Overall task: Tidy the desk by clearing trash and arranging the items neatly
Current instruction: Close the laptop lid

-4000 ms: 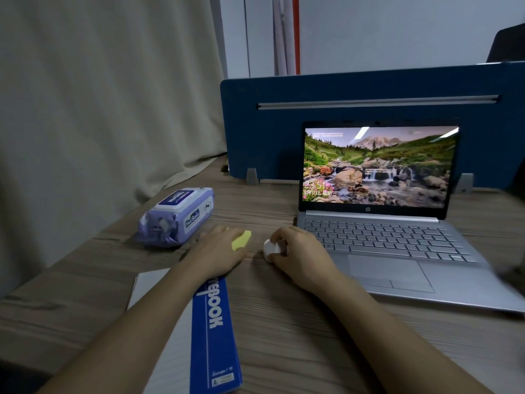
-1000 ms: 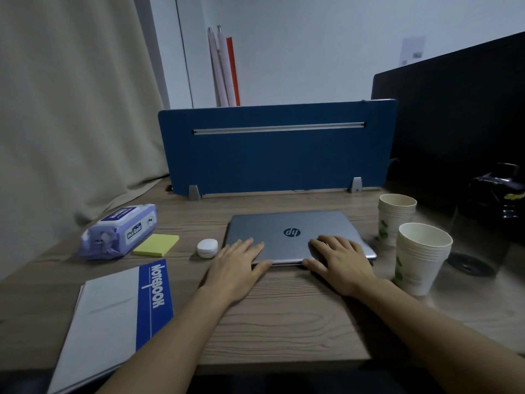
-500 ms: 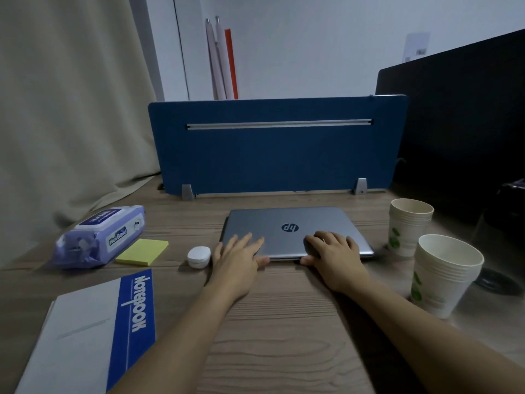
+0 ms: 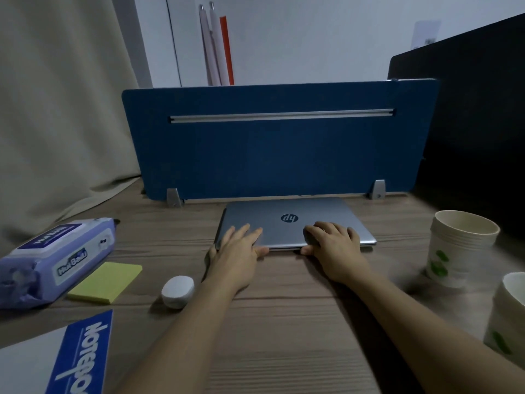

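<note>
A closed silver laptop (image 4: 289, 211) lies flat on the wooden desk (image 4: 284, 336), its back edge close to the blue divider (image 4: 270, 149). My left hand (image 4: 238, 251) rests on the lid's near left part, fingers spread on top and thumb at the front edge. My right hand (image 4: 332, 245) holds the near right part the same way. To the left lie a yellow sticky-note pad (image 4: 108, 282), a small white oval case (image 4: 177, 291), a purple pack of wet wipes (image 4: 56, 260) and a blue-and-white notebook (image 4: 56, 359).
Two stacks of paper cups stand on the right, one farther back (image 4: 460, 248) and one at the frame's edge (image 4: 508, 317). A beige curtain (image 4: 56, 109) hangs along the left. A dark panel (image 4: 477, 123) closes off the right side.
The laptop, open four seconds ago, is closed. Over the last second both hands have slid it away from me, up to the blue divider.
</note>
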The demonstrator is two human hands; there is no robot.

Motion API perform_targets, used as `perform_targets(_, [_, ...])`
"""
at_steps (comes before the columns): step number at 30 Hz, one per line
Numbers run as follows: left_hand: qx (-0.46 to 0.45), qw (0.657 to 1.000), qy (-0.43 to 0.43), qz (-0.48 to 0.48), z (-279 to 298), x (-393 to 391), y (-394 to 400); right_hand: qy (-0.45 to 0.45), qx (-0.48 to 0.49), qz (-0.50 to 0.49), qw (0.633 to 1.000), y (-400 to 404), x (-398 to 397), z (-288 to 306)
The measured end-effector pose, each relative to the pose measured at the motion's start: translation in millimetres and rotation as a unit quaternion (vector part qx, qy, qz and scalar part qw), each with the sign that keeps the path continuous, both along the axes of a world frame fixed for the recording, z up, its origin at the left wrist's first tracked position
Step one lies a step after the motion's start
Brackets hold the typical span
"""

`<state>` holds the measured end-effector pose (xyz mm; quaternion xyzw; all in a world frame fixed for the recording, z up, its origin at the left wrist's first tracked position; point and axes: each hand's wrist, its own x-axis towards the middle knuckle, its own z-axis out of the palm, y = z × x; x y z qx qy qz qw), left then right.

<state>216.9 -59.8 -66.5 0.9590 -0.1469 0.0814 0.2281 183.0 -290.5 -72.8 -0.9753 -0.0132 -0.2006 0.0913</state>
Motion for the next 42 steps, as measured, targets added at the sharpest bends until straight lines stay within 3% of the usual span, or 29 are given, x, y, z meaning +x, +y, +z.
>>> perform_targets(9, [0.008, 1.0, -0.01, 0.011, -5.5, 37.3, -4.3, -0.017, 0.015, 0.005, 1.0, -2.9, 32.4, -2.3])
perform_targets(18, [0.011, 1.0, -0.006, 0.012, -0.1, 26.0, -4.6, 0.016, 0.045, -0.003, 0.999, 4.3, 19.8, 9.0])
perform_targets(33, [-0.028, 0.999, -0.027, -0.034, 3.9, -88.8, 21.1, 0.045, 0.235, 0.056, 0.969, 32.6, -93.6, 21.4])
perform_targets(42, [-0.033, 0.991, -0.106, -0.08, 7.6, -161.2, 43.4, 0.029, 0.291, 0.075, 0.953, 71.4, -161.6, 18.4])
